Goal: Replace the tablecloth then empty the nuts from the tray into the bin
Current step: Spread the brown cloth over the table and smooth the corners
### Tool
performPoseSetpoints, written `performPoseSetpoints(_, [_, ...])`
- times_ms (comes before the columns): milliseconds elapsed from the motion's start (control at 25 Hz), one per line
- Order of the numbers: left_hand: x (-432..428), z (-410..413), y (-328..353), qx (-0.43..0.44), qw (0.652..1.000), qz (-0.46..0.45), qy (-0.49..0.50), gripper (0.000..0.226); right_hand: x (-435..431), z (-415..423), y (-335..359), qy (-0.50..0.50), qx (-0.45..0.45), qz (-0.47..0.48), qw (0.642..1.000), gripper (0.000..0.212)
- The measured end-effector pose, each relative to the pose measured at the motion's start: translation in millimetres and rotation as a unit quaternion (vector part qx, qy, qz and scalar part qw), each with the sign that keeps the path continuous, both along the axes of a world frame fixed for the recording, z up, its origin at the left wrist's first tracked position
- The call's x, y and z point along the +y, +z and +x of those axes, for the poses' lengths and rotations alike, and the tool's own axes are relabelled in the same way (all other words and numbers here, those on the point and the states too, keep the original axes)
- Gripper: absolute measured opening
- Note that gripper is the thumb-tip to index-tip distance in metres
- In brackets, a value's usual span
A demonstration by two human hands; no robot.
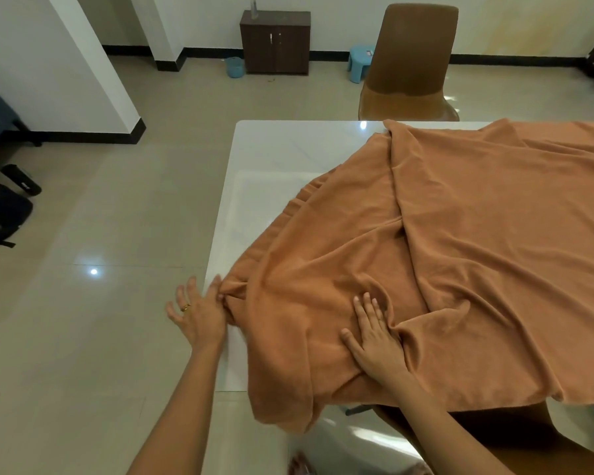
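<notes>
1. Tablecloth, an orange-brown fabric, lies rumpled over the right and near parts of the white table. The table's left strip and far-left corner are bare.
2. Left hand sits at the table's left edge, close to the near corner, where the cloth gathers into a bunched point. Thumb and forefinger pinch that point. The other fingers are spread out over the floor, and one wears a gold ring.
3. Right hand lies palm down on top of the cloth, well inside its border. The fingers are straight and close together, the thumb is out to the left, and the hand presses the fabric flat against the tabletop.
4. Cloth between the two hands runs in slack wrinkles from the pinched point towards the pressing palm. A raised ridge of folds stands just to the right of the right hand's fingers.
5. Below and between the hands, a loose flap of the cloth hangs over the table's near edge.
6. Further right, one long fold crosses the cloth from the far edge down towards the near side.
7. Beyond the table stands a brown chair. A dark cabinet is against the wall, with a blue bucket just left of it and a blue stool further right. A black bag lies on the floor at the left.
</notes>
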State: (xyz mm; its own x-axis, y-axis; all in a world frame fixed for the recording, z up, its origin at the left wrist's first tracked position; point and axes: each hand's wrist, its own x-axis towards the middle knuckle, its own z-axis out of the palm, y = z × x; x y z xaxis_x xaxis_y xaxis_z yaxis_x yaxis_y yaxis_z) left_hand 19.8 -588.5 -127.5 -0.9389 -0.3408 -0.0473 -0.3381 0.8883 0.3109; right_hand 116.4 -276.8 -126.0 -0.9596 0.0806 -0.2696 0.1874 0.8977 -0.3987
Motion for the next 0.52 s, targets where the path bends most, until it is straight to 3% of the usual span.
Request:
performPoseSetpoints(80, [-22,-10,0,-0.012,0.997,-0.062,0.039,0.029,-3,0,-3,-0.016,-0.003,0.014,1.0,0.082])
performPoseSetpoints(320, [-112,-25,20,-0.12,0.955,-0.195,0.187,0.031,13,-1,-9,-0.041,0.008,-0.008,0.999,0.086])
performPoseSetpoints(440, [-142,-25,36,-0.062,0.95,-0.172,0.255,0.032,20,3,-13,0.004,0.019,0.02,1.0,0.093])
performPoseSetpoints(520, [-128,-25,33,0.07,0.975,-0.095,0.19,0.037,4,7,-8,0.033,0.029,0.058,0.997,0.092])
